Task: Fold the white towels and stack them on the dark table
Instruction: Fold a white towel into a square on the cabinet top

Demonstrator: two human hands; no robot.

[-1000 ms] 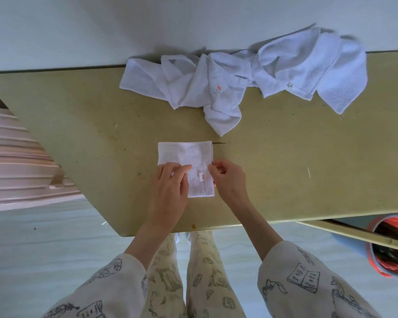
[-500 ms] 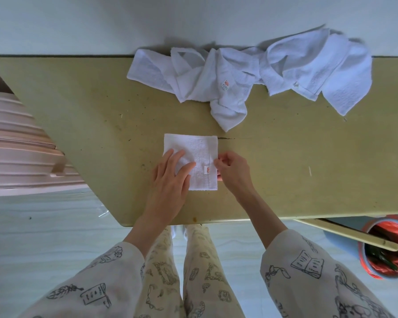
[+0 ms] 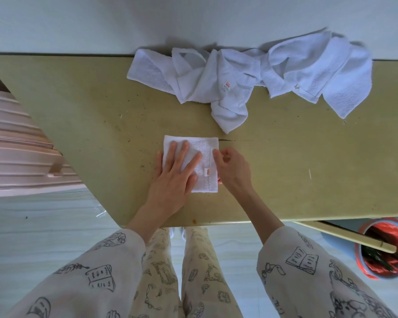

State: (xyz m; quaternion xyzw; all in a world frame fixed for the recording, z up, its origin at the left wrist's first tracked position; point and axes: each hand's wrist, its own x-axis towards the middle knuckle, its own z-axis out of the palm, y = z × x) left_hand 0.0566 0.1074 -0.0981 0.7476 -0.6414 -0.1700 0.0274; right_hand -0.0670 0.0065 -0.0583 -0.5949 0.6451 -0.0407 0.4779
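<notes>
Head camera, looking straight down. A yellowish-olive table [image 3: 308,175] fills the middle of the view; its top is scuffed, with small dark specks and a thin crack running right from the folded towel. Its far edge meets a pale wall [image 3: 78,21]. The floor [image 3: 32,237] below is light, with faint streaks. At the left sits a pink ribbed plastic object [image 3: 16,152], partly cut off by the frame. At the lower right stands a bin [image 3: 381,249] lined with a red bag, with a pale strip lying across its rim.

A folded white towel [image 3: 205,145] lies flat as a small rectangle near the table's near edge, in the centre. The left hand [image 3: 177,173] rests on it palm down, fingers straight and slightly spread, pressing the cloth. The right hand [image 3: 232,168] is at the towel's right edge, fingers curled, pinching that edge. A small white tag [image 3: 207,172] with red print shows on the towel between the hands; the writing is too small to read.

Along the far edge lies a heap of unfolded white towels [image 3: 251,74], crumpled and overlapping. One bears a label [image 3: 226,85] with red and grey marks, unreadable.

The person's sleeves [image 3: 308,271] and trousers are cream with drawn books and other small figures.
</notes>
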